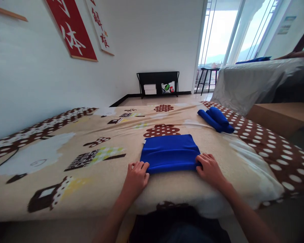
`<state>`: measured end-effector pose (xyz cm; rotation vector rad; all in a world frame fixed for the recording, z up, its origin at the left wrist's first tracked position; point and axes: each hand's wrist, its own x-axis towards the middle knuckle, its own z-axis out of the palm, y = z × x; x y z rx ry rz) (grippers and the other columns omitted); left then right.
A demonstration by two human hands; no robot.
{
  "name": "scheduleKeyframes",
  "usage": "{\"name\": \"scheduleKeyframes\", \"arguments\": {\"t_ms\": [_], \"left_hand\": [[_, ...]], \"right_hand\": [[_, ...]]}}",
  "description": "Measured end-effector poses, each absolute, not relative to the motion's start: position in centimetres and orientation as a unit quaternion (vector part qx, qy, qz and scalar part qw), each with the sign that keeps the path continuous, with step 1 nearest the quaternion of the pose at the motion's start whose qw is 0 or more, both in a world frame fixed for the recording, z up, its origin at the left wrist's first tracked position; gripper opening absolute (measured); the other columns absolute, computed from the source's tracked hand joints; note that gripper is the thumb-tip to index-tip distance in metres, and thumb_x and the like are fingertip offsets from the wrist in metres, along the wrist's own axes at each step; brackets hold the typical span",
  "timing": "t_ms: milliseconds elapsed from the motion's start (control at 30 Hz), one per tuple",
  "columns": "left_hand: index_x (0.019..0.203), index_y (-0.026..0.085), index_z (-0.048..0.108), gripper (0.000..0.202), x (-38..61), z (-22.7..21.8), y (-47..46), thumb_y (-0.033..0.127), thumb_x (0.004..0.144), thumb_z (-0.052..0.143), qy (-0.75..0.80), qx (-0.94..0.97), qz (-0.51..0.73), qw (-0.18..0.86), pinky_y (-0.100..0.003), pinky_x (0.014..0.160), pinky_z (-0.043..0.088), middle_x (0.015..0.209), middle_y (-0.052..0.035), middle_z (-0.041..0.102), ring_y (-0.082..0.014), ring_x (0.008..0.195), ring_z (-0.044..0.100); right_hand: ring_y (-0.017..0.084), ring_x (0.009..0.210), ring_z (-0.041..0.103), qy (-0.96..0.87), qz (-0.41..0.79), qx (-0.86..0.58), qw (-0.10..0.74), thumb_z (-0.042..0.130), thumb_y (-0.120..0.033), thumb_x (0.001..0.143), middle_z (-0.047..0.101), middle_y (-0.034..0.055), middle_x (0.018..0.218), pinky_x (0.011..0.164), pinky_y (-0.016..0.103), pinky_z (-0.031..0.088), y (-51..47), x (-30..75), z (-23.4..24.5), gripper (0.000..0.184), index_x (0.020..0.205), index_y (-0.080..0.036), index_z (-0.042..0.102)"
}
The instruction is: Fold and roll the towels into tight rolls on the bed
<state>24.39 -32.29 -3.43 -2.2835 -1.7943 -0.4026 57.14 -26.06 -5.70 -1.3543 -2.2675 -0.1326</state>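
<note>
A blue cloth [171, 152] lies spread in a rectangle on the patterned blanket, its near edge turned over into a narrow fold. My left hand [137, 175] grips the near left corner, fingers curled over the edge. At the near right corner my right hand [208, 168] pinches the cloth in the same way. A small white tag shows at the cloth's far left corner. Farther back to the right, several blue rolled cloths [216, 119] lie together on the blanket, apart from both hands.
The cream and brown blanket [91, 189] covers the bed in front of me. To the right stand a cardboard box [283, 113] and a plastic-covered piece of furniture [243, 81], where another person's arm [299, 54] rests. A black shelf [157, 81] and a stool [209, 70] stand beyond.
</note>
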Motion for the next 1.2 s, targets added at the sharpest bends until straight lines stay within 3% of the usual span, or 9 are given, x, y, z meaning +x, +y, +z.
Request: {"name": "scheduleKeyframes", "arguments": {"t_ms": [167,267,433,533,633,800,967,1100,1200], "left_hand": [[0.099,0.020,0.064,0.027,24.0,-2.2,-32.8,0.011,0.083,0.044,-0.609,-0.790,-0.062,0.037,-0.046,0.089,0.039,0.088,-0.0058,0.069,-0.0248,0.089,0.063],[0.098,0.020,0.066,0.029,25.7,-2.6,-32.5,0.009,0.085,0.042,-0.666,-0.735,-0.085,0.094,-0.051,0.091,0.039,0.092,-0.0091,0.070,-0.0279,0.094,0.064],[0.125,0.020,0.061,0.039,31.7,-4.3,-32.1,0.011,0.093,0.040,-0.576,-0.779,-0.208,0.133,-0.046,0.106,0.036,0.126,-0.0099,0.066,-0.0235,0.118,0.058],[0.140,0.019,0.050,0.042,31.5,-5.6,-32.0,0.028,0.100,0.040,-0.535,-0.817,-0.198,0.090,-0.043,0.109,0.038,0.141,-0.0070,0.058,-0.0216,0.129,0.053],[0.139,0.018,0.052,0.045,28.0,-6.2,-32.1,0.038,0.101,0.038,-0.603,-0.770,-0.184,0.096,-0.048,0.108,0.039,0.143,-0.0082,0.056,-0.0254,0.133,0.051],[0.127,0.014,0.063,0.040,27.7,-5.0,-32.2,0.029,0.100,0.036,-0.633,-0.742,-0.184,0.118,-0.062,0.115,0.023,0.135,-0.0120,0.062,-0.0304,0.133,0.050],[0.137,0.017,0.055,0.043,31.5,-3.9,-30.7,0.026,0.100,0.036,-0.550,-0.820,-0.152,0.030,-0.043,0.109,0.041,0.143,-0.0079,0.055,-0.0210,0.134,0.050],[0.138,0.021,0.055,0.045,27.3,-4.5,-30.5,0.039,0.102,0.035,-0.632,-0.761,-0.136,0.047,-0.049,0.109,0.040,0.147,-0.0069,0.051,-0.0256,0.137,0.047],[0.133,0.017,0.059,0.044,25.7,-4.5,-31.2,0.035,0.101,0.035,-0.667,-0.726,-0.141,0.089,-0.057,0.113,0.031,0.141,-0.0106,0.056,-0.0291,0.136,0.047]], "right_hand": [[0.019,0.080,0.058,-0.839,-0.009,-0.508,0.193,0.046,-0.012,0.078,0.064,0.0013,0.074,0.082,0.035,0.034,-26.8,57.9,-5.5,0.015,0.072,-0.021,0.056],[0.023,0.090,0.060,-0.803,-0.067,-0.556,0.202,0.046,-0.015,0.084,0.068,0.0063,0.084,0.089,0.040,0.036,-27.3,56.5,-5.7,0.018,0.076,-0.020,0.062],[0.021,0.117,0.057,-0.856,-0.072,-0.435,0.270,0.043,-0.010,0.090,0.064,0.0073,0.128,0.106,0.039,0.035,-28.5,51.9,-5.8,0.040,0.123,-0.019,0.064],[0.018,0.126,0.054,-0.883,-0.021,-0.401,0.243,0.040,-0.027,0.101,0.059,0.0042,0.138,0.109,0.037,0.037,-28.2,52.5,-6.2,0.039,0.136,-0.021,0.056],[0.022,0.128,0.054,-0.839,-0.040,-0.491,0.230,0.036,-0.038,0.104,0.059,0.0066,0.137,0.110,0.044,0.037,-27.2,55.6,-6.9,0.043,0.134,-0.019,0.058],[0.024,0.129,0.053,-0.816,-0.080,-0.511,0.258,0.036,-0.031,0.103,0.064,0.0095,0.131,0.114,0.048,0.030,-27.8,54.2,-6.8,0.040,0.124,-0.016,0.066],[0.019,0.127,0.055,-0.856,-0.018,-0.457,0.240,0.035,-0.031,0.103,0.061,0.0055,0.135,0.111,0.042,0.035,-28.0,49.8,-5.9,0.039,0.131,-0.022,0.061],[0.024,0.129,0.053,-0.807,-0.053,-0.548,0.212,0.035,-0.034,0.104,0.059,0.0086,0.136,0.107,0.045,0.038,-26.2,54.5,-6.5,0.041,0.130,-0.018,0.062],[0.027,0.132,0.050,-0.782,-0.091,-0.575,0.221,0.035,-0.034,0.103,0.061,0.0122,0.134,0.111,0.049,0.032,-26.1,56.5,-6.6,0.042,0.126,-0.014,0.065]]}}
